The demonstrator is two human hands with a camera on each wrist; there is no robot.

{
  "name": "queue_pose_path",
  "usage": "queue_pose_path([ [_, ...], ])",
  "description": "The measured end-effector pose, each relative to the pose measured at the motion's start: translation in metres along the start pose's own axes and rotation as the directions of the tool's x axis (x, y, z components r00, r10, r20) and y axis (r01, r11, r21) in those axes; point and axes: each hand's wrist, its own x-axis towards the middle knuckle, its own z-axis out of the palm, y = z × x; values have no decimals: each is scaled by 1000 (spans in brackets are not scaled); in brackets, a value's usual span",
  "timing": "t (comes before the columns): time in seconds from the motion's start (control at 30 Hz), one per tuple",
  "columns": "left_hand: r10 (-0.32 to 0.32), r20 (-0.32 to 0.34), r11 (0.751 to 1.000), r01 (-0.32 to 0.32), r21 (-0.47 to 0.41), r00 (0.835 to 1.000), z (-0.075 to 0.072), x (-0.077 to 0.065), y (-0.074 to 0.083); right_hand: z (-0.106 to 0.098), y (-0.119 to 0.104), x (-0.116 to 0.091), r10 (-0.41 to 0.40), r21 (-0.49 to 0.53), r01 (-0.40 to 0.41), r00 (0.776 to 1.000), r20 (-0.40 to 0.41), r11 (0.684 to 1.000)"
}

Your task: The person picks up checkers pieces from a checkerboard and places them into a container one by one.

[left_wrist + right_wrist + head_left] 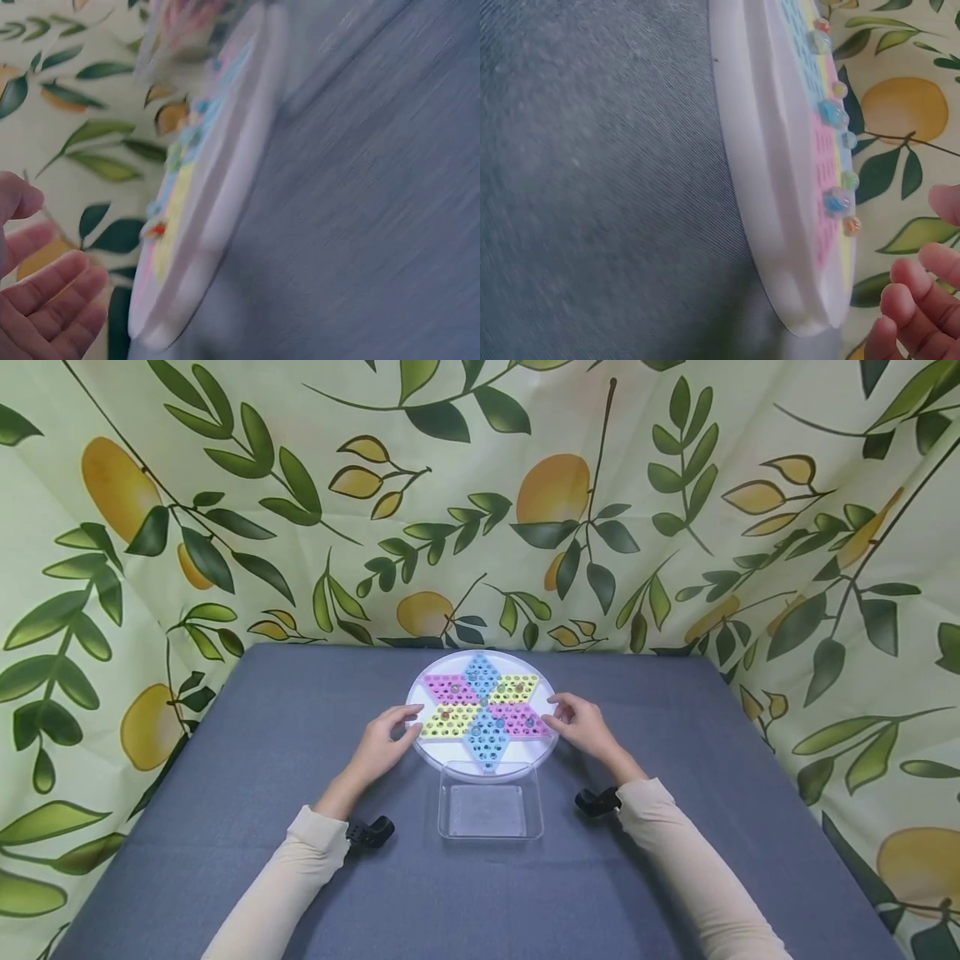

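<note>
A round white Chinese checkers board [450, 752] with a star of pink, yellow and blue points lies on the table. Several glass marbles sit scattered on it, among them a reddish marble [156, 229] and a blue marble [834, 114]. My left hand [381, 743] is at the board's left rim, fingers loosely extended and nothing held. On the opposite side, my right hand [585, 727] is by the right rim with relaxed, slightly bent fingers, also holding nothing. Whether either hand's fingertips touch the rim, I cannot tell.
A clear rectangular plastic container [491, 837] stands just in front of the board, its far edge overlapping the board's near rim in the head view. Dark blue-grey cloth [300, 693] covers the table. A leaf-and-fruit patterned curtain [480, 460] hangs behind and at the sides.
</note>
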Motion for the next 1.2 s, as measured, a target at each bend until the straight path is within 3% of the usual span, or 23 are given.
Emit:
queue_pose_path([
  [0.2, 5, 86, 972, 15, -236, 996, 20, -25, 7, 11, 1, 0, 18, 54, -20, 999, 39, 998],
  [0.33, -11, 150, 945, 59, -321, 989, 30, -38, 11, 18, 2, 1, 27, 94, -32, 998, 53, 995],
  [0.57, -17, 226, 909, 109, -401, 974, 39, -52, 12, 26, 4, 6, 47, 159, -54, 998, 46, 986],
  [0.8, 0, 247, 884, 116, -453, 969, 49, -60, 10, 30, 5, 10, 82, 217, -91, 995, 50, 972],
  [1.03, -83, 289, 834, 225, -503, 954, 51, -66, 9, 32, 7, 13, 101, 199, -112, 993, 65, 974],
  [1.2, -1, 327, 855, 170, -489, 945, 49, -68, 6, 33, 7, 14, 115, 180, -129, 990, 87, 975],
])
